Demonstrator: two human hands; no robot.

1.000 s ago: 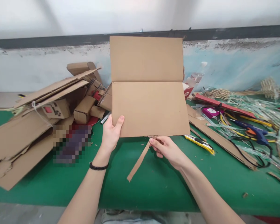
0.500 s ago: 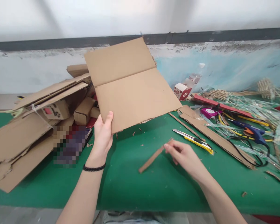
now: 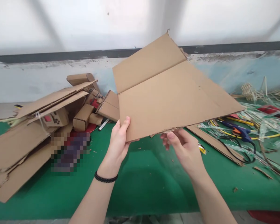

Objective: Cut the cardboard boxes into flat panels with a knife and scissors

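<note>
The person's forearms (image 3: 93, 199) were bare as far as I could see, slim and smooth, narrowing toward the wrists. Just below the left hand (image 3: 118, 138) sat a black bracelet (image 3: 106, 178) of small round beads, strung close together in what looked like two rows. The right hand (image 3: 183, 147) and its wrist were bare. The thumbnails (image 3: 170, 135) I could make out were short.

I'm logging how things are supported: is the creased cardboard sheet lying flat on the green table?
No, the left hand holds the creased cardboard sheet up at a tilt above the green table.
</note>
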